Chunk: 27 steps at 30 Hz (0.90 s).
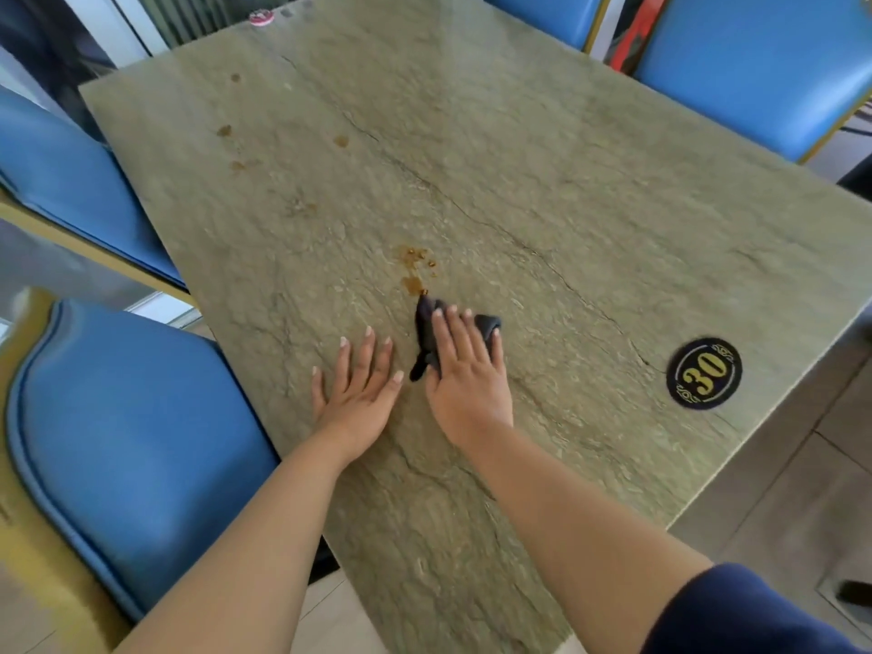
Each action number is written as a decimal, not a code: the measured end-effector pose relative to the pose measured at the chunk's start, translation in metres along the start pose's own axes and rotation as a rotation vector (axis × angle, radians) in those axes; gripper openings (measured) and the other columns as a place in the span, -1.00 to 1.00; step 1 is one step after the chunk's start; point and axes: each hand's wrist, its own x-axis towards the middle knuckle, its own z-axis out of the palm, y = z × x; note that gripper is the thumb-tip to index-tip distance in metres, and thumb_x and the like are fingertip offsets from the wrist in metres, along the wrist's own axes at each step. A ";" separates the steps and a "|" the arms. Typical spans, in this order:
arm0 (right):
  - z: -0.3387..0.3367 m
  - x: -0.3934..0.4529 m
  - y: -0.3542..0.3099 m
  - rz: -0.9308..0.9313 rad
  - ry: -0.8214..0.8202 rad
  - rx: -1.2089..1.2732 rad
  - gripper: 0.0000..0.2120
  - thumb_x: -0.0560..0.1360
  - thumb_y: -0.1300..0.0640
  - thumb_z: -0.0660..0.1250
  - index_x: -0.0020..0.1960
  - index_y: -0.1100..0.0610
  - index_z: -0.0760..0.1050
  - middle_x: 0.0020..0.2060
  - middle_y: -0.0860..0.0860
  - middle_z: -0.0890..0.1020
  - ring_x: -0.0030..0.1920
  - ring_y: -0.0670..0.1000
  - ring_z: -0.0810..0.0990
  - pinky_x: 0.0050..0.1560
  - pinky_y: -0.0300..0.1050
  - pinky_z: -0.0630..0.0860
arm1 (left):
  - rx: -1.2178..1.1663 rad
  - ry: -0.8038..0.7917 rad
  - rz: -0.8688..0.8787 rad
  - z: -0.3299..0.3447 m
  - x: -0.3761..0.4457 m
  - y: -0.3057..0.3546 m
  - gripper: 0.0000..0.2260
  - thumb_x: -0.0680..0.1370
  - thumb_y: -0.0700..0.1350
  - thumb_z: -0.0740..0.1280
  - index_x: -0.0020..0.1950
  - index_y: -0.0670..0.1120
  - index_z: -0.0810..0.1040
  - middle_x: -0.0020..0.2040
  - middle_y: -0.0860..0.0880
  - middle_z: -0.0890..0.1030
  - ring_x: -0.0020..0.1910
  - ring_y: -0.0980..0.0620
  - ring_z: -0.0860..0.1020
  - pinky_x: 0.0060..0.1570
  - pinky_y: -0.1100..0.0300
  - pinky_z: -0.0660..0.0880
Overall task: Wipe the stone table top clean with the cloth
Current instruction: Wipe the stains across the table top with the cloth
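The greenish stone table top (542,191) fills most of the view. A small dark cloth (427,330) lies bunched on it, and my right hand (467,370) presses flat on the cloth with straight fingers. A patch of brown spill (415,269) sits just beyond the cloth's far tip. Smaller brown spots (340,141) dot the table further away, towards the left. My left hand (358,389) rests flat on the stone beside the cloth, fingers spread, holding nothing.
A round black badge with a gold "30" (704,373) is fixed near the right edge. Blue padded chairs stand at the left (132,446), far left (61,167) and far right (755,63). A small pink-white object (261,16) lies at the far end.
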 end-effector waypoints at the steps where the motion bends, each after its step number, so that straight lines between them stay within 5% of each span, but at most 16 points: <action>1: -0.001 -0.014 0.002 -0.051 -0.004 0.006 -0.42 0.60 -0.03 -0.09 0.57 0.04 -0.16 0.57 -0.03 -0.06 0.54 -0.03 -0.20 0.51 0.09 -0.24 | -0.008 0.002 0.003 -0.001 0.000 0.000 -0.51 0.62 0.22 -0.24 0.49 0.23 -0.39 0.42 0.25 -0.53 0.41 0.13 -0.52 0.42 -0.12 -0.44; 6: -0.016 -0.034 0.051 0.171 0.078 0.024 -0.43 0.60 0.00 0.03 0.57 -0.02 -0.04 0.56 -0.06 0.01 0.54 -0.06 -0.15 0.52 0.01 -0.22 | -0.039 0.070 0.031 -0.004 -0.006 -0.003 -0.53 0.65 0.17 -0.14 0.54 0.25 -0.21 0.53 0.25 -0.34 0.51 0.10 -0.35 0.47 -0.10 -0.33; 10: -0.016 -0.029 0.041 0.505 0.111 0.033 -0.43 0.62 0.00 -0.01 0.57 0.02 -0.12 0.57 -0.01 -0.08 0.54 -0.01 -0.20 0.51 0.09 -0.23 | 0.100 0.246 0.143 -0.023 0.002 -0.008 -0.59 0.65 0.13 0.00 0.51 0.17 0.16 0.55 0.09 0.10 0.45 -0.07 0.15 0.42 -0.03 0.17; 13: -0.001 -0.024 -0.007 0.590 0.089 0.022 -0.41 0.62 -0.05 -0.07 0.56 0.03 -0.23 0.56 0.00 -0.19 0.53 0.01 -0.28 0.49 0.12 -0.31 | 0.133 0.264 0.278 -0.044 0.018 -0.019 -0.62 0.65 0.10 0.03 0.46 0.10 0.28 0.47 0.04 0.26 0.36 -0.06 0.26 0.31 0.02 0.29; 20: 0.035 -0.019 -0.117 0.323 0.083 0.067 -0.44 0.62 -0.06 -0.05 0.57 0.00 -0.12 0.56 -0.04 -0.13 0.53 -0.03 -0.26 0.48 0.04 -0.36 | 0.238 -0.040 0.213 -0.088 0.066 -0.062 -0.52 0.68 0.01 -0.05 0.58 0.16 -0.12 0.58 0.07 -0.28 0.55 -0.09 -0.27 0.48 -0.24 -0.16; 24: 0.044 -0.070 -0.111 -0.038 0.004 -0.039 -0.45 0.57 -0.09 0.05 0.55 -0.07 0.08 0.54 -0.07 0.12 0.54 -0.01 0.01 0.49 0.06 -0.10 | 0.219 -0.161 0.177 -0.087 0.076 -0.060 -0.46 0.68 -0.05 0.00 0.55 0.17 -0.23 0.53 0.05 -0.42 0.50 -0.16 -0.39 0.43 -0.29 -0.23; 27: 0.037 -0.093 -0.081 0.127 0.049 -0.075 -0.46 0.57 -0.10 0.03 0.54 -0.12 0.08 0.54 -0.10 0.12 0.55 -0.05 -0.05 0.51 0.08 -0.02 | 0.236 -0.220 0.188 -0.093 0.078 -0.057 -0.43 0.68 -0.05 0.02 0.54 0.15 -0.29 0.50 0.03 -0.48 0.48 -0.18 -0.42 0.43 -0.31 -0.23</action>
